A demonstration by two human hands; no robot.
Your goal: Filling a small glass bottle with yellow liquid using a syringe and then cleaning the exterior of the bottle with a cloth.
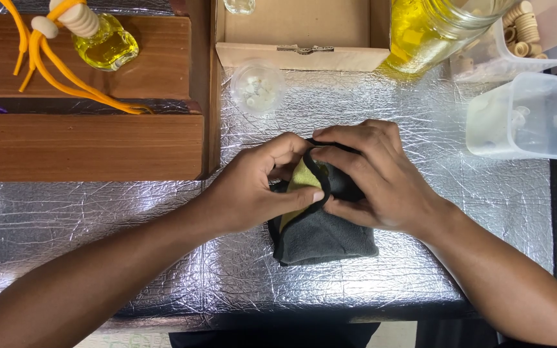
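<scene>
A folded dark grey cloth (323, 238) with black edging and a yellow-green inner side lies on the silver foil-covered table (420, 129). My left hand (253, 187) pinches the cloth's upper edge, thumb on the yellow-green side. My right hand (375, 177) grips the same top part from the right, fingers curled over the black edging. The two hands touch over the cloth and hide whatever may be inside it.
Wooden stepped shelf (85, 142) at left carries a small bottle of yellow liquid (106, 45) with orange cord. A small clear cup (257, 87), an open cardboard box (301, 38), a large jar of yellow liquid (427, 29) and clear plastic containers (527, 116) stand behind.
</scene>
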